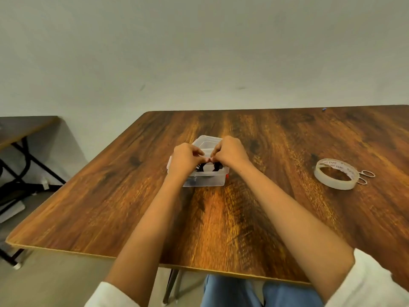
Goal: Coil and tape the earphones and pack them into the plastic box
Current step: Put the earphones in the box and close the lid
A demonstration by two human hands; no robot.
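Black earphones (208, 169) coil lies left to right over the plastic box (205, 182); left hand (185, 158) and right hand (230, 153), fingers curled, each grip pinched on its top

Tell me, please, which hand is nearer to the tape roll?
Right. The right hand pinches the earphones over the box, the tape roll off to its right; the left hand pinches beside it, farther left.
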